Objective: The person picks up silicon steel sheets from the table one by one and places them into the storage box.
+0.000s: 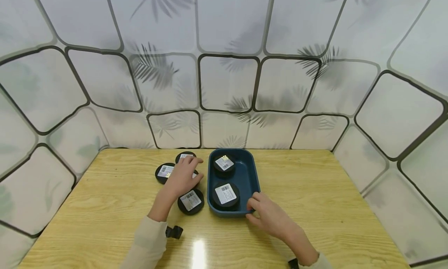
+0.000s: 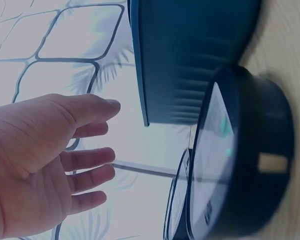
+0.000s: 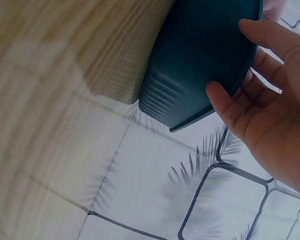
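Observation:
A dark blue plastic tub (image 1: 247, 183) stands on the table with two flat, round black containers in it, one at the back (image 1: 224, 164) and one at the front (image 1: 225, 195), each with a white label on top. My right hand (image 1: 271, 216) grips the tub's near right corner, fingers over the rim and thumb outside. Left of the tub lie several more such containers, including a front one (image 1: 190, 201) and a left one (image 1: 163, 172). Above them hovers my left hand (image 1: 181, 177), partly covering some. In the left wrist view its fingers (image 2: 92, 172) are extended, holding nothing.
The light wooden table (image 1: 304, 179) ends at a patterned curtain-like backdrop (image 1: 227, 82) along the back and sides. A black strap piece (image 1: 174, 232) shows at the left wrist. Light glares off the table near the front.

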`<move>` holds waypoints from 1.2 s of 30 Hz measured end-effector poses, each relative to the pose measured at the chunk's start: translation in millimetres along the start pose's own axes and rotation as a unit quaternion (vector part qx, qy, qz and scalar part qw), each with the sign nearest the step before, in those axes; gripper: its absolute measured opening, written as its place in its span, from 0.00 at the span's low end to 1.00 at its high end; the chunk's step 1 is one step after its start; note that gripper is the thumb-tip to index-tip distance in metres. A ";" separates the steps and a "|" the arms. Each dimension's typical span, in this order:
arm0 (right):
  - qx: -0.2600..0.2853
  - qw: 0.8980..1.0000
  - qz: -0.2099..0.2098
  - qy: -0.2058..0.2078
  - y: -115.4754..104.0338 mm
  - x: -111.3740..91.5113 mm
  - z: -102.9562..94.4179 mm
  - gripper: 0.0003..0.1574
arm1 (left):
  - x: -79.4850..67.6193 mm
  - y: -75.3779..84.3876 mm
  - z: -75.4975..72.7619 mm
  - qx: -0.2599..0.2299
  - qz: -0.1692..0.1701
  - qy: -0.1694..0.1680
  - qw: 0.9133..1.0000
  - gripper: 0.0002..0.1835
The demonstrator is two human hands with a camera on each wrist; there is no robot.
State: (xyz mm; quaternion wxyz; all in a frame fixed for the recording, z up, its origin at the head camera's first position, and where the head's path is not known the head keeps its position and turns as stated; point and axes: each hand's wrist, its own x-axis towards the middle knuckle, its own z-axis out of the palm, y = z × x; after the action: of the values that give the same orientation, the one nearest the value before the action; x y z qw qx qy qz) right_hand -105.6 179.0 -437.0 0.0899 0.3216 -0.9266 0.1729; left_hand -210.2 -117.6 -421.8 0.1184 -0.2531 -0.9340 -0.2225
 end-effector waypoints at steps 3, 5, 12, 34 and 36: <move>0.000 1.000 -0.006 0.003 -0.2 0.2 -0.8 0.14 | -6.2 -2.8 -1.1 0.008 -0.002 -0.002 1.000 0.21; 0.001 1.000 -0.009 0.003 -0.7 0.5 -1.7 0.14 | -9.3 -4.2 -2.1 0.015 -0.001 -0.003 1.000 0.21; -0.004 1.000 -0.015 0.003 -0.7 1.3 -1.1 0.14 | -18.2 -6.4 -8.5 0.023 -0.001 0.000 1.000 0.21; -0.013 1.000 -0.010 0.007 1.9 -0.7 3.4 0.16 | -27.5 -15.5 -22.6 0.025 -0.031 0.005 0.999 0.20; -0.011 1.000 -0.011 0.009 2.0 -0.7 3.5 0.16 | -27.9 -16.5 -23.0 0.026 -0.030 0.006 0.999 0.20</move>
State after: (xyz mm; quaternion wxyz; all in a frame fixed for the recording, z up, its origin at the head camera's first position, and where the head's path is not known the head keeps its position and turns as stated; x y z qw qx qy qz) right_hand -106.6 179.5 -441.0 0.1034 0.3297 -0.9238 0.1647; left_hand -192.8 -153.0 -416.9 0.1234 -0.2205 -0.9459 -0.2034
